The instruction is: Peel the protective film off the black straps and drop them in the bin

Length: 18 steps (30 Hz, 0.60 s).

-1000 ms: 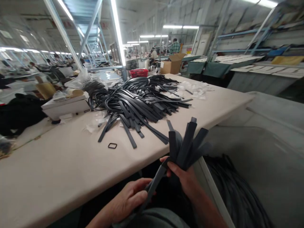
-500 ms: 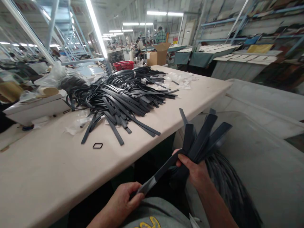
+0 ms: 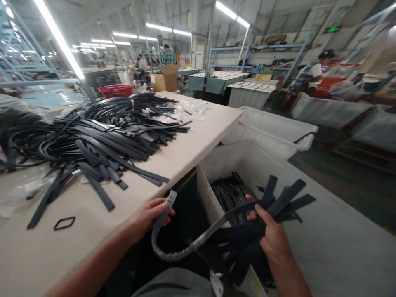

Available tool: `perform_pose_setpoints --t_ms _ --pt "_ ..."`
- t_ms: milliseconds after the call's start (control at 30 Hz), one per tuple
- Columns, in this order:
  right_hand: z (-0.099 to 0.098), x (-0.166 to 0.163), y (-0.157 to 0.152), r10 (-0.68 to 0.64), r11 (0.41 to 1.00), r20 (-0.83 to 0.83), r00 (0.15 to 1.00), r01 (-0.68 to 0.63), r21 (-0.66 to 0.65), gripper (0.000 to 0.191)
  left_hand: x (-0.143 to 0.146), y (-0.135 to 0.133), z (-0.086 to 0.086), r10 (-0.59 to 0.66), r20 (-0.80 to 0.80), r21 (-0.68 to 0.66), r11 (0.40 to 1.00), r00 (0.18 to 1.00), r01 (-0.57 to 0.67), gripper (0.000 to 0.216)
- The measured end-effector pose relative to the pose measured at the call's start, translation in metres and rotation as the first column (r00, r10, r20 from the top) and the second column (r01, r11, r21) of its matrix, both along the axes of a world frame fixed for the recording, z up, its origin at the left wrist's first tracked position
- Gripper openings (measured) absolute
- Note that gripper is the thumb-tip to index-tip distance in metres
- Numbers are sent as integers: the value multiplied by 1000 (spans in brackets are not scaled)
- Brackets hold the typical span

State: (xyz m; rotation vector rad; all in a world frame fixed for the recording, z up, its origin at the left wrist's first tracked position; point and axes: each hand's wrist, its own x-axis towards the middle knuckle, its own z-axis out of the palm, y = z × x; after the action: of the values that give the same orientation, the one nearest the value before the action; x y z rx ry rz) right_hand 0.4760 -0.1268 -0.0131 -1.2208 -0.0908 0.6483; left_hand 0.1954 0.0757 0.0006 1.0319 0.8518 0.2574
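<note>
Straps [image 3: 291, 194] fan out from a person's right hand [image 3: 268, 231], closed firmly around the dark bundle at the lower right of the frame, flat ends spreading to the right while other lengths hang below the grip. At lower center, the left hand [image 3: 159, 212] pinches the end of a single grey strap [image 3: 182, 254] between thumb and fingers; the strap sags in a loose loop and climbs to the right hand (its surface there looks wrinkled and paler than the bundle). Beneath the right hand, a white bin [image 3: 312, 247] holds more dark strips [image 3: 230, 194], with a second bin [image 3: 275, 128] just beyond it. Across the left half of the frame, a heap of black bands [image 3: 120, 138] covers much of a pale table [image 3: 192, 144], ends pointing toward the near edge. A black rectangular ring [image 3: 64, 223] lies on the tabletop at lower left, and clear plastic scraps [image 3: 194, 109] sit past the heap. A red basket [image 3: 115, 90] and a cardboard box [image 3: 163, 80] stand at upper center left, while a co-worker [image 3: 305, 76] in checked clothing leans forward at upper right.
</note>
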Motion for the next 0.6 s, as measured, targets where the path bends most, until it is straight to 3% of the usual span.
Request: perform_pose_setpoints --t_ms 100,200,267,333,433,600 --pt "-3 25 -38 -214 977 -16 977 214 11 41 58 26 25 50 94 38 998 994 -54 30" --pt "-10 50 -80 -403 914 -36 914 404 28 34 120 39 49 -36 176 75 997 984 23 26" --pt "-19 65 -107 -525 850 -55 849 526 16 19 152 40 55 -61 187 144 989 981 34 32" --pt "-31 77 -131 -620 784 -74 781 620 -24 13 168 37 51 -35 177 182 983 984 2 41" --pt "-52 88 -157 -696 718 -86 713 689 -99 18 159 30 29 -14 125 164 986 992 -7 44" --pt "-66 92 -168 -752 659 -104 651 736 -157 17 83 15 -11 -49 -14 113 992 999 51 52"
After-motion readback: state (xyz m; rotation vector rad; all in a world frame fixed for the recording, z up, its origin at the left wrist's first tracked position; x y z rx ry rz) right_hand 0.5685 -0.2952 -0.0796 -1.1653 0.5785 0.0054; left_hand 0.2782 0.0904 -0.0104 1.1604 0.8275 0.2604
